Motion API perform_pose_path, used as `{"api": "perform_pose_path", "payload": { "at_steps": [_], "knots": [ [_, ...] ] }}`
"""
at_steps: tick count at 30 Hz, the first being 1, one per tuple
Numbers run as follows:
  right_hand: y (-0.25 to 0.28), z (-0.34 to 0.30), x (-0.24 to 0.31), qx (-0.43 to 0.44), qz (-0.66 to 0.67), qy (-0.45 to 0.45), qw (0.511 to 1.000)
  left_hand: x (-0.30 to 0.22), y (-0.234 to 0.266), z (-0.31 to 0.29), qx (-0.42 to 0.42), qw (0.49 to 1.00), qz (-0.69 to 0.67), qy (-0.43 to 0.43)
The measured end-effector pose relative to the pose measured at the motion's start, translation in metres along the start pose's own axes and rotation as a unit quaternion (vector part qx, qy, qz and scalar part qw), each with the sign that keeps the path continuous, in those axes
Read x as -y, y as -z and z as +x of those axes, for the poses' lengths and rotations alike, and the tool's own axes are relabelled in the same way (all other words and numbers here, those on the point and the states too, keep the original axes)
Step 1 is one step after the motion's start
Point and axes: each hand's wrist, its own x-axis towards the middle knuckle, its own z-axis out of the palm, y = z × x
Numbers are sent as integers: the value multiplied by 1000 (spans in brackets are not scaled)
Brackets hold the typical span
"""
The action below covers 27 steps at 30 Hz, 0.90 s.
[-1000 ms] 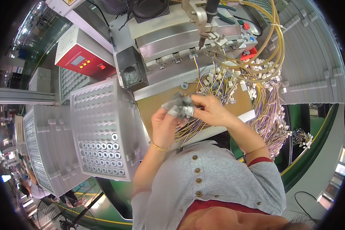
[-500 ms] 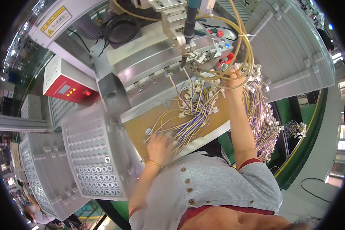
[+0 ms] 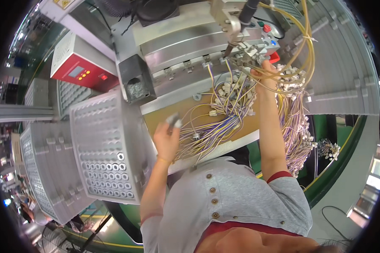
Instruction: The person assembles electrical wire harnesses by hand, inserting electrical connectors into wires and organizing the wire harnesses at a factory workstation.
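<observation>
My left hand (image 3: 166, 141) is raised over the left edge of the brown work board (image 3: 154, 119). Its fingertips pinch a small grey part (image 3: 173, 121), blurred, with a whitish end. Beside it spreads a bundle of yellow, purple and white wires (image 3: 215, 133) with white connectors, and one round metal piece (image 3: 196, 136) sits on them. My right hand (image 3: 266, 75) reaches to the clamp fixture (image 3: 251, 55) under the machine head, behind looped yellow hoses. Its fingers are partly hidden, so what they hold cannot be made out. Two wire ends run up to the metal rail (image 3: 185, 65).
Left of the board stand a dark open box (image 3: 136, 80) with small metal pieces inside and a white tray (image 3: 103, 147) holding rows of metal rings. A red-and-white control box (image 3: 84, 69) is behind. More wire bundles (image 3: 293, 126) hang at the right, below a translucent panel (image 3: 337, 63).
My left hand has come up from the wires with the small grey part between its fingers. My right hand stays at the fixture. The whole view has shifted slightly.
</observation>
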Motion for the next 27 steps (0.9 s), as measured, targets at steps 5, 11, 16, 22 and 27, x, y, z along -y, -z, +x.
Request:
{"api": "perform_pose_path", "payload": {
  "at_steps": [5, 11, 16, 22, 27],
  "knots": [
    [-9, 8, -4, -16, 31, -52, 998, 3, -40, 25, 10, 931, 297, -214],
    [3, 10, -1, 41, -29, -42, 998, -43, 6, 45, 246, 890, -324, 205],
    [13, 5, 6, 80, -82, -41, 993, -34, 23, 52, 255, 963, 28, -80],
    [6, -84, 4, 44, -288, 255, 922, 20, 31, 64, 24, 904, 310, -293],
    [-68, -170, -40, 528, -333, 274, 732, 12, 51, 46, 24, 976, 150, -157]
  ]
}}
